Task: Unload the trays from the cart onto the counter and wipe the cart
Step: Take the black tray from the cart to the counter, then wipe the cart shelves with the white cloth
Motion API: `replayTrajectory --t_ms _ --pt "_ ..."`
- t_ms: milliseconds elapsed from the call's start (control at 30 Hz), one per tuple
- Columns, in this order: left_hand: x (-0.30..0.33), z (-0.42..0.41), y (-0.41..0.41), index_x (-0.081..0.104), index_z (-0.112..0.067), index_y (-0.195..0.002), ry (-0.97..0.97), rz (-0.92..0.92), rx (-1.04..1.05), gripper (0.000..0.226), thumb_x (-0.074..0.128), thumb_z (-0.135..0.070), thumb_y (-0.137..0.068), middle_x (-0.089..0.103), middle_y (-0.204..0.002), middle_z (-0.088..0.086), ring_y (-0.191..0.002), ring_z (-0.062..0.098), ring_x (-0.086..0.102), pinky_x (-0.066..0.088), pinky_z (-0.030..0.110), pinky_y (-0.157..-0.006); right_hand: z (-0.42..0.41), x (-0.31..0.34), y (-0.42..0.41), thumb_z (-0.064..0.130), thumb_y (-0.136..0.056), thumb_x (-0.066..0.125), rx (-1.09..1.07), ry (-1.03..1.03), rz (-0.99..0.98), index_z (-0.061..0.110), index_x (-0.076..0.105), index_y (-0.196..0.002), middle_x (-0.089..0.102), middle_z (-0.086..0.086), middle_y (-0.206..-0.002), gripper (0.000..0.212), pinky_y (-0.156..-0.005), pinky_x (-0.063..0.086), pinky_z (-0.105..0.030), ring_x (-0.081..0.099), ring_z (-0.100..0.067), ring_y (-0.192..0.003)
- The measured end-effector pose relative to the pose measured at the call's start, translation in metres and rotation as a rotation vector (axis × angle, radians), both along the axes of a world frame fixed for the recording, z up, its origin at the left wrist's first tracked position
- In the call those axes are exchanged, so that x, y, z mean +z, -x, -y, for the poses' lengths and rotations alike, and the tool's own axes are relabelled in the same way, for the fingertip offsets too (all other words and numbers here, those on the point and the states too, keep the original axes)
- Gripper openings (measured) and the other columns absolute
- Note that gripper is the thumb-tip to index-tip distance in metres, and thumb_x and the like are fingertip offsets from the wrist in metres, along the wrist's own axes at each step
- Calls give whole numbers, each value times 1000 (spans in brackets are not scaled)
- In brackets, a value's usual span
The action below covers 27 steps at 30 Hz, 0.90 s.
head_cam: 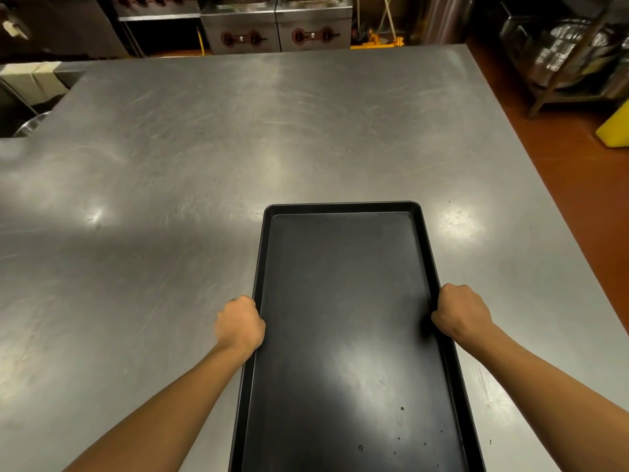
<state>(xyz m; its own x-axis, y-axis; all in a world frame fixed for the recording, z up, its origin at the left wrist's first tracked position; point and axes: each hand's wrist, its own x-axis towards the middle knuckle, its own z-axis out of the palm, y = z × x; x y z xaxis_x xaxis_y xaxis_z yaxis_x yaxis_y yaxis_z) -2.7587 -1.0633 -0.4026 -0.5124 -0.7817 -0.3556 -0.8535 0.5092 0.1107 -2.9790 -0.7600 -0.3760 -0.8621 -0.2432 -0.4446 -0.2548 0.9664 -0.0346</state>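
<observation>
Head view: black tray held lengthwise over steel counter, lower centre to lower right of frame, near end cut off by bottom edge. Whether resting on the metal or lifted just clear, impossible to tell. Left hand clenched on left rim, knuckles up, fingers curled round the edge. Right hand likewise clenched on right rim, directly opposite, both about midway along the visible length. Bare forearms entering from bottom corners. Tray floor dull and scuffed, a soft glare patch near centre, a few small specks and droplets toward lower right. Counter scratched, marked by bright reflections, filling most of frame. Notch in counter at upper left, with pale box and rim of metal bowl showing inside it. Across top of frame, steel kitchen units with red knobs. Yellow mop bucket with pale handle at top, right of centre. Red-brown floor along right side, dark rack of wrapped goods at upper right, yellow object at right edge, partly cut off.
</observation>
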Motion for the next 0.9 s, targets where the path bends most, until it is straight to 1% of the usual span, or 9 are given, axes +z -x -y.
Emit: replayTrajectory --t_ms 233,367,467,533,633,700,800,833,900 --pt "5 1 2 68 -11 -94 13 57 -20 1 69 -12 -94 68 -89 7 -82 26 70 61 35 -70 2 1 4 2 -88 61 38 -31 19 13 42 -66 51 -4 -70 31 -54 42 -28 50 -19 -57" --pt "22 0 3 66 -10 -109 -61 14 29 30 64 -39 -100 65 -100 8 -90 27 67 58 37 -76 -3 10 7 32 -101 61 -20 39 -30 15 45 -71 54 -3 -72 38 -60 46 -31 56 -21 -64" --pt "45 2 7 59 -4 -134 -121 -115 69 57 58 -51 -101 67 -112 13 -98 30 67 56 38 -83 -5 33 7 54 -103 49 -80 204 -30 6 60 -111 67 -9 -95 50 -70 50 -34 65 -26 -82" --pt "70 3 10 48 -3 -149 -167 -206 92 74 55 -57 -100 61 -139 20 -124 36 62 51 41 -103 -4 54 7 58 -103 46 -87 353 6 5 51 -142 67 -16 -126 66 -89 52 -42 65 -34 -112" --pt "121 3 15 48 -7 -152 -196 -460 154 77 56 -61 -98 50 -155 15 -141 32 49 38 39 -116 1 92 -1 60 -102 46 -100 618 72 12 41 -155 50 -13 -154 72 -111 43 -45 52 -34 -138" --pt "161 -7 13 55 -10 -148 -228 -755 230 67 58 -56 -98 57 -150 9 -138 25 54 38 37 -115 3 117 -11 64 -100 46 -108 827 109 21 44 -154 51 -4 -155 70 -112 43 -41 51 -25 -139" --pt "214 -41 -9 64 -18 -138 -298 -1202 344 49 56 -50 -102 64 -141 -4 -131 10 57 41 38 -117 14 147 -36 68 -98 45 -61 1182 180 29 49 -151 54 10 -150 65 -104 42 -19 51 -6 -135" --pt "227 -55 -19 64 -20 -139 -323 -1297 374 50 55 -53 -102 63 -141 -7 -131 9 57 42 41 -116 18 157 -49 74 -94 45 -41 1292 214 30 47 -152 51 13 -153 73 -108 40 -19 48 -2 -137" --pt "246 -83 -43 60 -23 -143 -360 -1439 412 63 51 -63 -95 61 -144 -8 -131 9 58 45 40 -110 28 173 -77 90 -81 44 18 1461 270 31 44 -154 47 16 -156 94 -120 36 -36 44 -1 -142"
